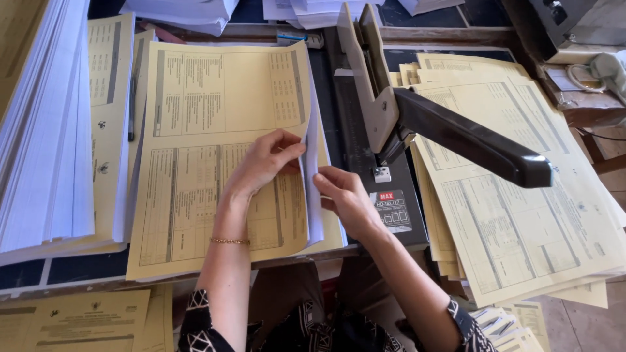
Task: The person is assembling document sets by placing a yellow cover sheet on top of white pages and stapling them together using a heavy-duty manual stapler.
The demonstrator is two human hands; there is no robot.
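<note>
A stack of yellow printed forms (pixel 215 111) lies on the table in front of me, with white sheets (pixel 314 156) showing under its right edge. My left hand (pixel 264 163) rests on the yellow top sheet and pinches its right edge near the middle. My right hand (pixel 342 195) grips the same right edge of the stack from the side, fingers curled around the sheets. Right beside that edge stands a large heavy-duty stapler (pixel 375 124), its black handle (pixel 469 137) raised toward the right.
A tall pile of white and yellow paper (pixel 52 130) stands at the left. More yellow forms (pixel 521 215) fan out at the right under the stapler handle. White paper stacks (pixel 189 13) lie at the back, and yellow sheets (pixel 85 319) lie below the table edge.
</note>
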